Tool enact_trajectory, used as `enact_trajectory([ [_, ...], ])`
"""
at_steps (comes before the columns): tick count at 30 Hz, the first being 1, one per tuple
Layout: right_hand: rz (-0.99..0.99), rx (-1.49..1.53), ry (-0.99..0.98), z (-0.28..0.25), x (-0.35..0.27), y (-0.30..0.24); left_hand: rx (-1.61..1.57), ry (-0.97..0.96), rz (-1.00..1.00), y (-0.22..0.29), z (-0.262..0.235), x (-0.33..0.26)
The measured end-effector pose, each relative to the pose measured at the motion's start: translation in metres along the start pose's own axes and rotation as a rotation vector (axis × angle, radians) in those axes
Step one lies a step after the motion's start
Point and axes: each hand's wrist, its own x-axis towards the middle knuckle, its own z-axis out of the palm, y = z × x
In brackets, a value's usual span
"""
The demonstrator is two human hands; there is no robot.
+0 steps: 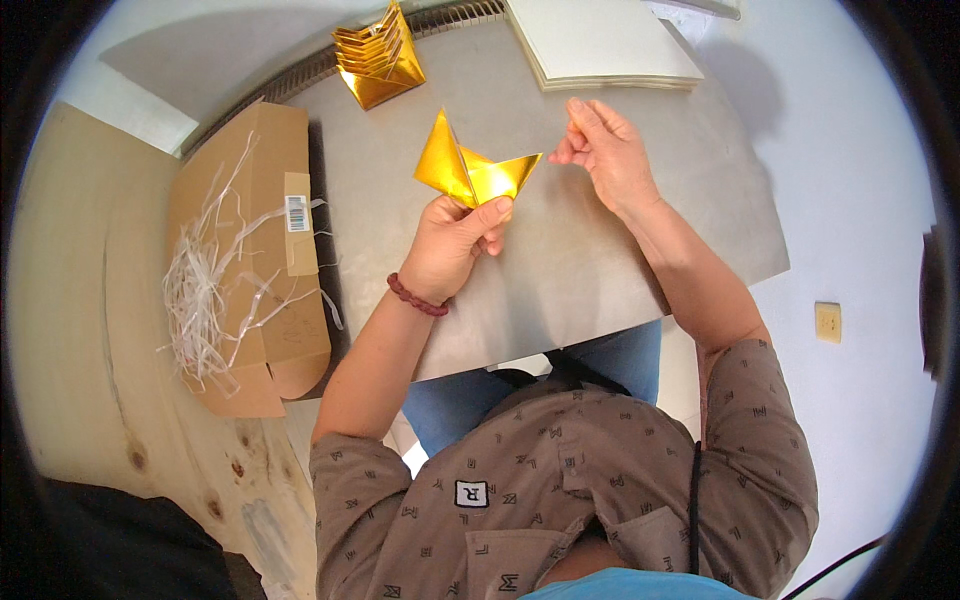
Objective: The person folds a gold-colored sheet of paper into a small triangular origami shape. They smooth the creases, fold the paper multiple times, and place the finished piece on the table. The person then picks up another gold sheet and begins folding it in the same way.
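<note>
My left hand [450, 240] pinches the lower edge of a folded shiny gold paper piece [490, 178], thumb in front. Two pointed corners stand out from the fold, one up to the left and one to the right. Close to the right-hand point, but apart from it, is my right hand [610, 155]. Its fingers are curled, with thumb and forefinger together; whether anything is between them is hidden. A nested stack of similar gold paper pieces [385, 75] stands at the far left of the metal table [560, 270].
Left of the table, an open cardboard box [270, 330] has white plastic strips [200, 290] tangled over it. A thick stack of white sheets [605, 45] lies at the far right of the tabletop. An outlet [828, 322] is on the right wall.
</note>
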Motion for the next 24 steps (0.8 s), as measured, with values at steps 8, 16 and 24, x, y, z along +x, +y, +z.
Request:
enact_trajectory([
  [8,-0.040,0.001,-0.537,0.017,-0.012,-0.006,-0.379,-0.685,-0.269,0.006,-0.007,-0.007],
  [16,0.041,0.068,-0.346,0.005,-0.005,-0.001,-0.459,-0.302,-0.165,0.014,-0.006,-0.003],
  [24,0.068,-0.031,-0.380,0.021,-0.017,0.004,0.088,0.187,0.074,0.002,0.007,0.008],
])
